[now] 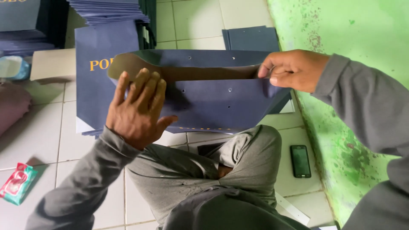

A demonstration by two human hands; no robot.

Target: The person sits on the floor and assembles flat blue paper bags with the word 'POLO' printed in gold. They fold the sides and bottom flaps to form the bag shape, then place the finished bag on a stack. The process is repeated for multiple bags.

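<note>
Navy paper bag (pixel 213 100) was held open above the lap | left hand (pixel 136 108) was pressed flat against its near-left side, gripping nothing | right hand (pixel 292 70) was pinched on the right rim | flat bags (pixel 108 10) were stacked far left, seemingly unopened.

The folded paper bag (pixel 213 102) at the centre is dark navy blue with small pale punched dots; its open inside shows brown. The flat bag (pixel 96 89) behind it at left is the same navy with gold-yellow lettering. The sleeves (pixel 366 102) and trousers (pixel 204 170) are grey. The floor (pixel 38 136) is off-white tile with darker grout lines, the wall (pixel 341 25) at right mottled green. A black phone (pixel 300 161) lies lower right; a teal and red packet (pixel 16 183) lower left.
</note>
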